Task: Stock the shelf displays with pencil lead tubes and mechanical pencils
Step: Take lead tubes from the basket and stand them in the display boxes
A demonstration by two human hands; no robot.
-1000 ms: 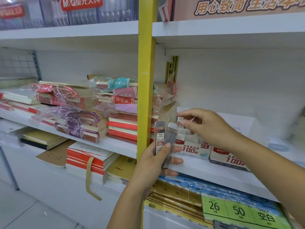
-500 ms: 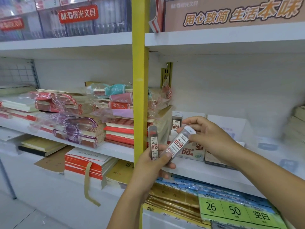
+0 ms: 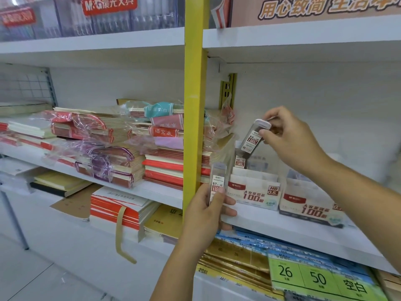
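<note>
Pencil lead held over the shelf [image 3: 271, 222]
The right hand [image 3: 290, 137] pinches the 0.5 lead tube [image 3: 252, 141] near its cap, tilted above the display box [image 3: 253, 192]; the left hand [image 3: 204, 216] grips the 0.7 lead tube [image 3: 217, 181] upright beside the yellow post [image 3: 193, 105].

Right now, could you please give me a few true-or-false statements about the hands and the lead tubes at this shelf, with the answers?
1. The right hand pinches a lead tube near its white cap. True.
2. The left hand holds nothing. False: it grips a tube marked 0.7.
3. The lead tube stands upright inside the display box. False: it is tilted, above the box.
4. Another tube already stands in the display box. True.
5. The post beside the left hand is blue. False: it is yellow.
</note>
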